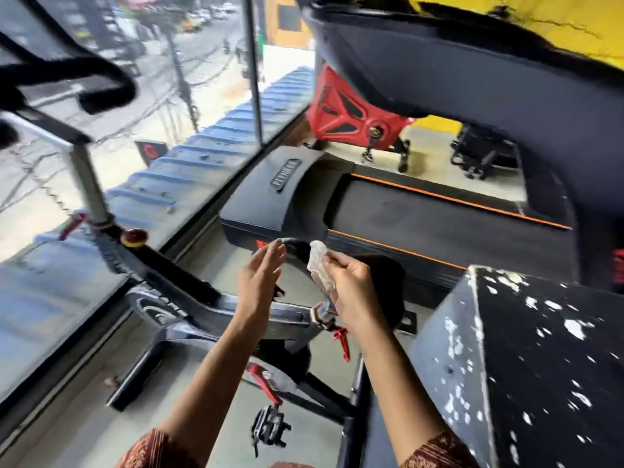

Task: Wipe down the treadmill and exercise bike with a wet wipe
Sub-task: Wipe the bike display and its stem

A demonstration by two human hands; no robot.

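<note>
Two bare hands are held over the exercise bike [189,298] in the head view, the only view supplied.

Hands: the right hand [351,288] grips a crumpled white wet wipe [319,265] between thumb and curled fingers, above the bike's dark saddle [388,282]. The left hand [261,282] is open, fingers straight and together, palm turned toward the wipe. It is just beside the wipe but apart from it. The wipe touches neither machine.

Bike: black frame with red fittings. The padded handlebar [101,92] is at the window end. One pedal [268,430] hangs below the frame, close to the floor.

Surroundings, taken from the bike:
- Beyond the saddle lies the treadmill [422,224], with a dark belt edged by orange lines. Its black motor cover [270,197] carries raised lettering too blurred to read.
- The treadmill's console [472,72] rises above and past the belt.
- On the handlebar side, a full-height window [101,130] looks out on a street and a blue corrugated canopy.
- On the saddle side stands a black box [540,366] with heavily chipped paint, white showing through.
- Further off, past the treadmill, are a red machine [341,113] and a yellow wall [557,25] with cracked paint.

Floor [84,417]: grey, smooth and hard under the bike.

Much of the frame is motion-blurred.
</note>
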